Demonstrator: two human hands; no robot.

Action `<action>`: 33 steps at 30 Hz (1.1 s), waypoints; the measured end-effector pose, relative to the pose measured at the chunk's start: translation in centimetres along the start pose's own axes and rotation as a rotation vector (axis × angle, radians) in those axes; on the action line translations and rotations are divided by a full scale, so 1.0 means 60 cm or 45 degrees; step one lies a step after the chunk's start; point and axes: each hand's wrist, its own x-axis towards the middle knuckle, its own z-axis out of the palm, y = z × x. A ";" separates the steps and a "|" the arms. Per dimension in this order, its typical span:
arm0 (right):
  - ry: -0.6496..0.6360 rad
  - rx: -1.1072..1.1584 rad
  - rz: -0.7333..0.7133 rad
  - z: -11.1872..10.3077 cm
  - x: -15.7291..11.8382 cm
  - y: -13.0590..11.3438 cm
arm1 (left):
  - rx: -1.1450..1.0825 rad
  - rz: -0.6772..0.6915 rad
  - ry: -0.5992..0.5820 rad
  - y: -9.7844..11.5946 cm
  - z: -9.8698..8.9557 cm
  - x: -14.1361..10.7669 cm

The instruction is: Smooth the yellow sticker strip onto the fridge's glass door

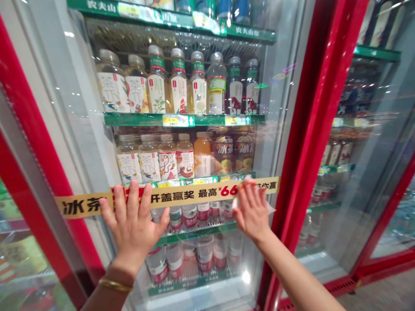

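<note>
My left hand [131,229] is spread flat against the glass door of a drinks fridge, fingers apart, with nothing in it. A gold bracelet [116,284] circles that wrist. The palm overlaps the left half of a yellow promotional strip [181,196] that runs across the door. My right hand [253,211] presses a white tissue [236,204] against the glass over the strip's right part. Its fingers lie extended over the tissue, and only the tissue's edges show.
Behind the glass, bottled drinks [180,88] stand on shelves with green edges [142,120]. Red door frames [311,129] border the panel, and another fridge [340,172] stands at right. Packaged goods [29,259] sit behind glass at lower left.
</note>
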 end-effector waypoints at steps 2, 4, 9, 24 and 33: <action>0.086 -0.065 0.330 0.002 0.051 0.023 | -0.013 -0.004 -0.004 0.001 -0.001 0.001; 0.109 -0.075 0.466 0.006 0.095 0.004 | -0.017 -0.014 0.001 0.003 -0.002 0.002; -0.055 -0.040 -0.224 0.011 0.054 -0.080 | 0.013 0.013 0.024 0.004 -0.004 0.005; -0.118 0.063 -0.489 0.006 0.098 -0.098 | 0.069 0.075 0.094 0.006 -0.001 0.009; 0.162 -0.034 0.374 0.004 0.279 0.019 | 0.082 0.079 0.110 0.010 0.007 0.011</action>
